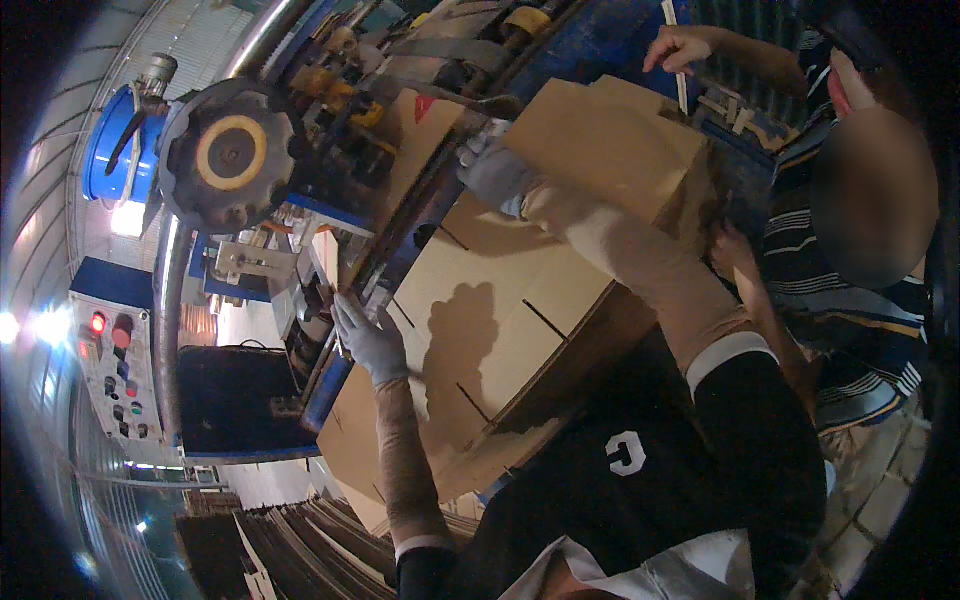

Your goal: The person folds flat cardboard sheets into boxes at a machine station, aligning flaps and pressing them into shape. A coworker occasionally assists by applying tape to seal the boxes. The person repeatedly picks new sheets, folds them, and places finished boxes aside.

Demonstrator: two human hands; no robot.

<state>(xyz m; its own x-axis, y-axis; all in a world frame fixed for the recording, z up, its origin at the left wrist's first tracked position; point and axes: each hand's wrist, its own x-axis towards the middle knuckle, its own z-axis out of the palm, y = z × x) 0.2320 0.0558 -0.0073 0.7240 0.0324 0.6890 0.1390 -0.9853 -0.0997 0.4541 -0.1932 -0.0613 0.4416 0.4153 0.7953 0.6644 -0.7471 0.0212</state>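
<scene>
My left hand [372, 342], in a grey glove, lies at the machine's edge with its fingers stretched out. Past the far end of the slotted cardboard sheet [500, 290], my right hand [497, 175], also gloved, reaches to the machine's edge beside another upright piece of cardboard [425, 135]. Its fingers are bent and blurred, so whether they grip that piece cannot be made out. The slotted sheet lies flat between my arms, with dark slits cut in it and a shadow across its middle. A tan sleeve covers each forearm.
A machine with a black handwheel [230, 155] and a control box [115, 355] stands at left. Folded cardboard [610, 140] is stacked at right, by a person in a striped shirt [800, 240], one hand [680, 47] raised. More cardboard sheets [310, 550] stand at lower left.
</scene>
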